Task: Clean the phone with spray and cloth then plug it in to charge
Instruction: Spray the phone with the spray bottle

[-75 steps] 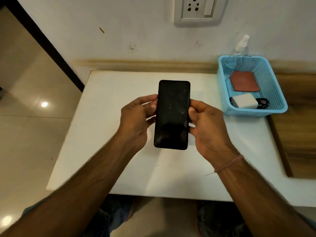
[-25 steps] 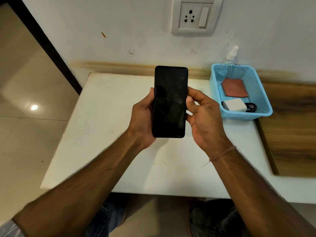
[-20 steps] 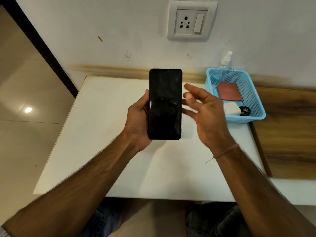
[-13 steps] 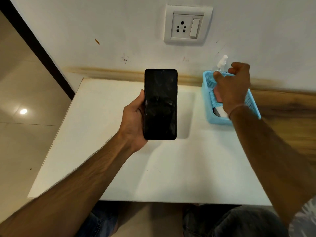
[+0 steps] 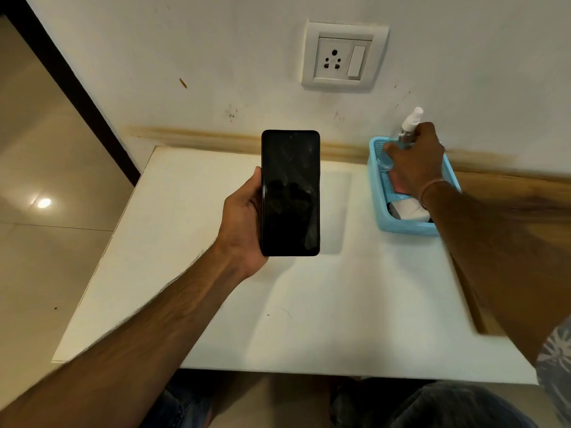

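While the left hand [image 5: 244, 223] holds the phone [image 5: 290, 193] upright over the middle of the table [image 5: 340, 304], dark screen toward the camera, its thumb lies along the phone's left edge and its fingers are hidden behind. That forearm stretches out from the near left. The right arm reaches to the far right into the basket [image 5: 408, 228], where the right hand [image 5: 415, 162], knuckles up, curls around the bottle [image 5: 409, 126]; the white nozzle sticks out above the fingers. A cloth [image 5: 398, 183] and charger [image 5: 411, 211] lie under the wrist. A socket [image 5: 335, 58] sits on the far wall.
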Demonstrator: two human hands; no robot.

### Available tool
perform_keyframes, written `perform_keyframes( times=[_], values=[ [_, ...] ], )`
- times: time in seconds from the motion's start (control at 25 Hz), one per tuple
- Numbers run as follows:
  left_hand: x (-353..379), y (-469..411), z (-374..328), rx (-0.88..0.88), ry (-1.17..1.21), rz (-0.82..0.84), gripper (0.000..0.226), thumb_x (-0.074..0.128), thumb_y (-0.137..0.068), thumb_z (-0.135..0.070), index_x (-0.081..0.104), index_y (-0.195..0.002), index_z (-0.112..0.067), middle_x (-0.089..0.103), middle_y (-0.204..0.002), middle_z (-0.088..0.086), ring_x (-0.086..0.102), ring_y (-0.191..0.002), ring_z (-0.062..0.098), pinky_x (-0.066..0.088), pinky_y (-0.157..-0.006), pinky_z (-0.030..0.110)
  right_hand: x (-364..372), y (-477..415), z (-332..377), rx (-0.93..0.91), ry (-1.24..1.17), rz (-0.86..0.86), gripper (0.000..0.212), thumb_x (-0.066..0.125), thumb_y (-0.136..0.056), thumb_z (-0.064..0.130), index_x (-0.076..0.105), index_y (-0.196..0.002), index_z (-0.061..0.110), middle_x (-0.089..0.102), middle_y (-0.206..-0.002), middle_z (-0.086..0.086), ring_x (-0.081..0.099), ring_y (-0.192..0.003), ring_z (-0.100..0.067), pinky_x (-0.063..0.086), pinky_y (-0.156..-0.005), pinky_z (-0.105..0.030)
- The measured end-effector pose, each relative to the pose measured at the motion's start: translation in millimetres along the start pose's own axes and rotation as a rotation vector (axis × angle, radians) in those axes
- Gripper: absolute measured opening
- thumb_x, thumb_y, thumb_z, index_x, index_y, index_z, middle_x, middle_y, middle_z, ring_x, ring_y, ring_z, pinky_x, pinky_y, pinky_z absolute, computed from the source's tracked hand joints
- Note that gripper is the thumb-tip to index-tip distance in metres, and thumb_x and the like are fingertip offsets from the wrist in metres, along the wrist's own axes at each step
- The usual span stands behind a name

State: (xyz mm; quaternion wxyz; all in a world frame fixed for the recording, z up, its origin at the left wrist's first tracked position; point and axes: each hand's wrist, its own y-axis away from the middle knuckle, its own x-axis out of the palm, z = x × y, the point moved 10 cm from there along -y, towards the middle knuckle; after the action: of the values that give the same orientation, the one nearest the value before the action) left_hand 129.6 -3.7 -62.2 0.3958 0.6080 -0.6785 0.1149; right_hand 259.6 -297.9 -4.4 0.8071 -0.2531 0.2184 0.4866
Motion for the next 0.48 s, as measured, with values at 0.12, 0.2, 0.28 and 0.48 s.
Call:
perform_keyframes(
  times=[0.12,0.2,0.28,0.48],
  values=[
    [0.7,1.2,-1.9,0.008,0.001,-0.004,0.049,0.043,-0.101,-0.053,0.07,-0.127,-0.02,0.071,-0.123,0.008,0.07,-0.11,0.029,0.057,-0.088,0.042,-21.1,24.5,29.4,-0.135,-0.086,-0.048,0.037,0.074,-0.082,0.026,0.055,-0.111,0.013,0.063,-0.106,0.002,0.059,-0.096,-0.014,0.046,-0.083,-0.019],
    [1.6,1.7,-3.2,0.014,0.003,-0.001,0.05,0.043,-0.102,-0.052,0.069,-0.128,-0.019,0.07,-0.125,0.009,0.07,-0.11,0.03,0.057,-0.087,0.042,-22.5,48.8,51.0,-0.176,-0.268,0.025,0.031,0.072,-0.084,0.023,0.056,-0.109,0.014,0.063,-0.099,0.006,0.062,-0.094,-0.016,0.048,-0.082,-0.018],
    [3.3,2.3,-4.7,0.024,0.006,0.002,0.048,0.043,-0.102,-0.052,0.071,-0.125,-0.019,0.072,-0.12,0.008,0.071,-0.106,0.029,0.058,-0.084,0.041,-12.5,80.8,77.1,-0.19,-0.513,0.195,0.028,0.068,-0.086,0.018,0.057,-0.112,0.011,0.064,-0.096,0.001,0.065,-0.094,-0.023,0.054,-0.085,-0.032],
    [4.7,2.8,-8.6,0.036,-0.026,0.004,0.05,0.042,-0.101,-0.055,0.074,-0.12,-0.022,0.074,-0.117,0.005,0.072,-0.103,0.026,0.058,-0.085,0.039,5.2,156.5,145.1,-0.241,-0.831,0.457,0.03,0.06,-0.091,0.014,0.057,-0.12,0.008,0.063,-0.103,-0.007,0.068,-0.094,-0.025,0.056,-0.079,-0.031]
  ],
)
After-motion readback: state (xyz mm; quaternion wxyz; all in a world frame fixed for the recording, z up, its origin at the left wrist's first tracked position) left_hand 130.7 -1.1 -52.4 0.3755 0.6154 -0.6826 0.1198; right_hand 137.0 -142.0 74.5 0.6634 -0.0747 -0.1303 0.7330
